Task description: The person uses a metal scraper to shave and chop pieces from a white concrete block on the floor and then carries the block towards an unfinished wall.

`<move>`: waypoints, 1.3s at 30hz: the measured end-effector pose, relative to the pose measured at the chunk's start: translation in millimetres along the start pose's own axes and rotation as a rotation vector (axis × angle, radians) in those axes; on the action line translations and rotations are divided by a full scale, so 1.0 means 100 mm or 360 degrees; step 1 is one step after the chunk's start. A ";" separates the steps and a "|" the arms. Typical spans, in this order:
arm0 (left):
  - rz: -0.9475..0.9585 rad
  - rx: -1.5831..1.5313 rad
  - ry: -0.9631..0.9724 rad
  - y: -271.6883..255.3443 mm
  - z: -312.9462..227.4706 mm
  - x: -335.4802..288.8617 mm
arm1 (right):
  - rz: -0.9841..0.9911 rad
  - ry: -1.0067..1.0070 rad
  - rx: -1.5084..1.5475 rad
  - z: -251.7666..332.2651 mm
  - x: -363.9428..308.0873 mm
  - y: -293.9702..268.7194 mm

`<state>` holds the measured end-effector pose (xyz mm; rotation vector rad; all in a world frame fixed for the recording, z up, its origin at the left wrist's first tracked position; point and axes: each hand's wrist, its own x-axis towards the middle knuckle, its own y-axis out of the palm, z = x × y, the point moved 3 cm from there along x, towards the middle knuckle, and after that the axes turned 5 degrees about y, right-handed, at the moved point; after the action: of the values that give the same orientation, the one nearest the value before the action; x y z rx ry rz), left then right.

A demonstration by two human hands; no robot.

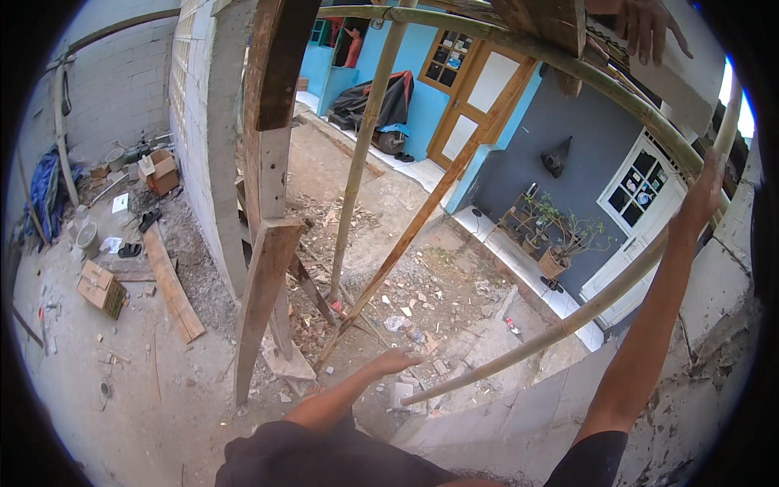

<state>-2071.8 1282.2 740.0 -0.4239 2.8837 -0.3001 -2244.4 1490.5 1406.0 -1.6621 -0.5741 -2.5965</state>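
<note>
My right arm is raised along the right side, and my right hand [707, 180] is closed round a long bamboo pole [519, 351] that slants from the rubble at lower centre up to the upper right. Low in the middle, my left hand [396, 362] reaches out over the rubble with its fingers stretched, holding nothing I can see. Closest to it is the lower end of a slanting wooden plank [406, 235]. Above, another person's hand [647, 31] hangs down beside a pale concrete beam [677, 88].
Upright timbers [264, 292] and a second bamboo pole [365, 146] stand left of centre. Broken rubble [438, 284] covers the ground. A block wall [519, 414] runs low at right. Cardboard boxes [103, 288], a loose plank [172, 284] and a bucket [88, 238] lie left. Potted plants [554, 264] stand by the house.
</note>
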 end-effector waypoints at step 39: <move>-0.1156 -0.1034 -0.1181 0.28 3.62 -6.60 | 0.4134 0.1580 -0.0709 -0.68 -9.85 -0.70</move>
<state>-1376.0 1447.2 503.7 -1.3451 1.9339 0.5942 -1886.2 1348.8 494.0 0.0770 1.2813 -0.7569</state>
